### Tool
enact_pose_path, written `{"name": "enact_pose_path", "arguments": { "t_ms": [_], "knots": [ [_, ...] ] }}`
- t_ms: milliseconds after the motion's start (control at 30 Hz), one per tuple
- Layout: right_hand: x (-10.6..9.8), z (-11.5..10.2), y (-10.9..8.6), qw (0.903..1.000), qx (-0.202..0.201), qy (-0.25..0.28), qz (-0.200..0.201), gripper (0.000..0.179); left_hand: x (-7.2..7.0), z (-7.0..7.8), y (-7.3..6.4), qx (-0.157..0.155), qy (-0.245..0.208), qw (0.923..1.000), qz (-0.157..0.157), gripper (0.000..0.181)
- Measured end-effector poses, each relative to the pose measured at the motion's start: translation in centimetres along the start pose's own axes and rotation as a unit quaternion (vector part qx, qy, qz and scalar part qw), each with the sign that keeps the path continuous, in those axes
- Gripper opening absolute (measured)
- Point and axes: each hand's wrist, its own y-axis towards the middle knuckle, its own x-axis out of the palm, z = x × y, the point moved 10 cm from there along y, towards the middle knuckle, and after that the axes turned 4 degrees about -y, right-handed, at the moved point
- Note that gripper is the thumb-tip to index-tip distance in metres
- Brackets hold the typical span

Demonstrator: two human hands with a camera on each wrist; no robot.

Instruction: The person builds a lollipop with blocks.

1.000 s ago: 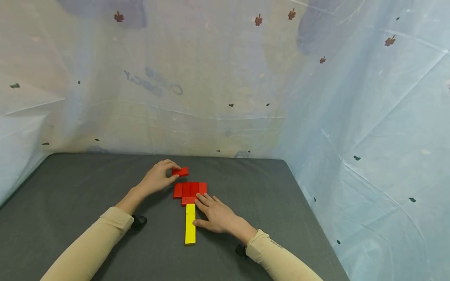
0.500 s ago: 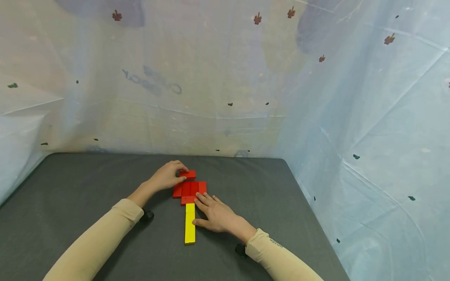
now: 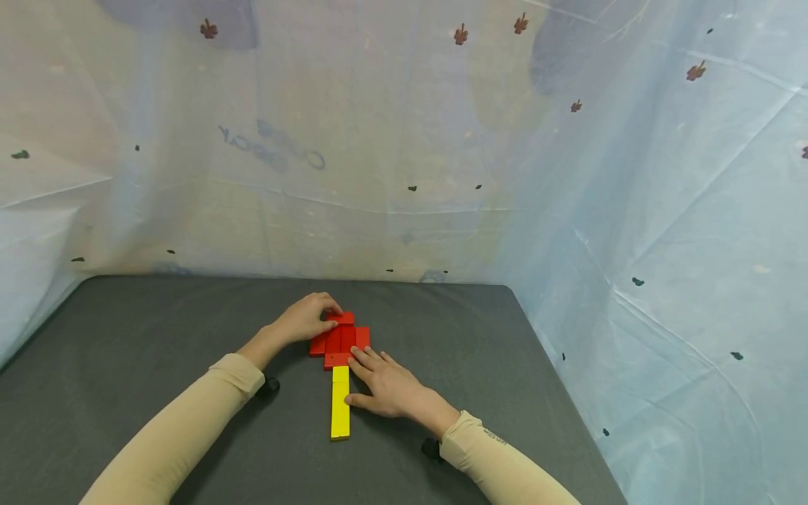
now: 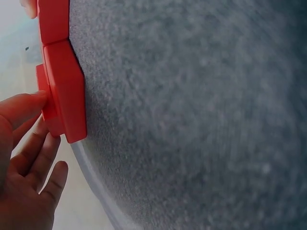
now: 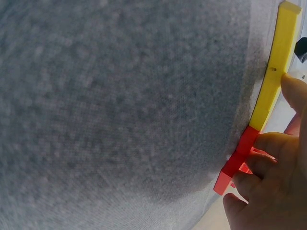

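Observation:
My left hand (image 3: 304, 319) pinches a red block (image 3: 345, 318) between thumb and fingers at the far end of a group of red blocks (image 3: 347, 340). In the left wrist view the pinched red block (image 4: 53, 122) lies against a neighbouring red block (image 4: 71, 96). The group lies flat side by side, with one red block (image 3: 336, 361) crosswise at its near end. From there a yellow strip (image 3: 340, 414) with a seam near its top runs toward me. My right hand (image 3: 391, 386) lies with extended fingers touching the red blocks, its thumb at the yellow strip's side.
A dark grey cloth-covered table (image 3: 492, 365) bears the blocks. Behind and to the right hangs a pale plastic sheet (image 3: 379, 140) with leaf prints. Each wrist wears a black strap-like device (image 3: 432, 449).
My left hand has moved right and toward me with the red block, bringing it from apart to the far edge of the red group. My right hand has stayed in place.

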Motion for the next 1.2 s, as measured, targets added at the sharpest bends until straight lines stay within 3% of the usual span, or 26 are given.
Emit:
{"name": "enact_pose_path", "arguments": {
  "t_ms": [167,467,800,1000,1200],
  "knots": [
    [0.1,0.0,0.0,1.0000,0.001,-0.001,-0.001,0.078,0.3,0.1,0.1,0.004,-0.008,0.9999,-0.008,0.023],
    [0.1,-0.1,-0.1,1.0000,0.002,-0.003,-0.002,0.077,0.8,-0.4,0.0,-0.014,-0.010,0.9995,-0.027,0.023],
    [0.1,0.1,0.1,0.9999,0.006,-0.007,-0.007,0.077,0.9,-0.3,-0.1,-0.014,-0.009,0.9995,-0.028,0.024],
    [0.1,0.2,0.2,0.9999,0.006,-0.008,-0.009,0.078,0.7,-0.3,-0.3,-0.009,-0.001,0.9998,-0.015,0.024],
    [-0.1,0.5,0.3,0.9996,0.016,-0.022,0.005,0.079,-0.3,-0.7,-0.8,0.003,0.002,0.9996,0.027,0.022]
  ]
}}
